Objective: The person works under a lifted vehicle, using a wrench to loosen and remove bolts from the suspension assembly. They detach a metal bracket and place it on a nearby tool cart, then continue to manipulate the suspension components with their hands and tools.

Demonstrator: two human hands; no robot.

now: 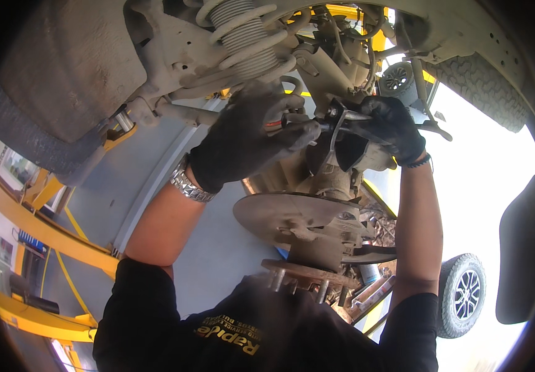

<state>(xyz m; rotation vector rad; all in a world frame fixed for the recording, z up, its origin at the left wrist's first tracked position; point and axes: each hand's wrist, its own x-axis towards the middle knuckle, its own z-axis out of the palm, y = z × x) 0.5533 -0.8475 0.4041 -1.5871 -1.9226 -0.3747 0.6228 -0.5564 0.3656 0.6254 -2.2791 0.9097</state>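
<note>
Under a raised vehicle, my left hand [236, 136] in a black glove closes around a tool with a dark and red handle [287, 121]. That tool points at a metal bracket [335, 127] on the axle; its exact kind is hidden by my fingers. My right hand [394, 130], also gloved, is closed at the bracket's right side, beside a short shiny metal piece [357, 116]. Whether it grips that piece or the bracket behind it is hidden. Below both hands hang a dusty round backing plate [286, 211] and a wheel hub with studs [311, 273].
A coil spring [242, 34] and suspension arms crowd the space above my left hand. A grey tank-like part [62, 62] hangs at upper left. Yellow lift frames [62, 242] stand at left. A removed wheel [463, 294] lies at lower right, near a dark mud flap [518, 248].
</note>
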